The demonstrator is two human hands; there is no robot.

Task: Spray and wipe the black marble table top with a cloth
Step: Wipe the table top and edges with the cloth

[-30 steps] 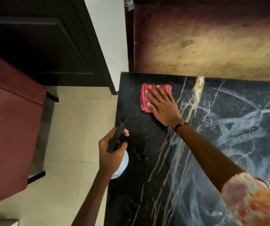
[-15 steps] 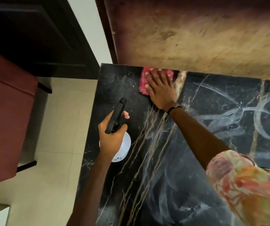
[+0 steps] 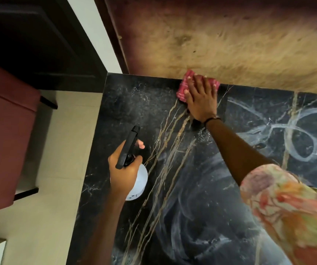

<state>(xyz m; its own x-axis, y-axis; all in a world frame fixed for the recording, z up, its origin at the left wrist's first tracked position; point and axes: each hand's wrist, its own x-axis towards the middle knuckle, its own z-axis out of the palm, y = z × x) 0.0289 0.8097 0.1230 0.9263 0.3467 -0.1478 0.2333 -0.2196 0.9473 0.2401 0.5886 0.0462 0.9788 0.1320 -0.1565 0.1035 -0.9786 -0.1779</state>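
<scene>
Pink cloth (image 3: 184, 88) lay pressed under flat right hand (image 3: 201, 100) at far edge of marble table top (image 3: 127, 104). Left hand (image 3: 123, 171) gripped spray bottle (image 3: 138, 180). Wet swirls covered right and near areas; far-left corner looked unwiped.

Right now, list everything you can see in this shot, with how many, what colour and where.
Table top: one, black marble with tan veins and pale wipe streaks, filling the lower right.
Cloth: one, pink-red, at the table's far edge against the wall panel, under the right hand.
Spray bottle: one, white body with black trigger head, near the table's left edge.
Wall panel: one, brownish-tan, behind the table.
Chair: one, dark red with black legs, at left on the floor.
Floor: pale cream tiles, lower left.
Door: one, black, upper left.
Left hand: grips the spray bottle.
Right hand: presses flat on the cloth.
</scene>
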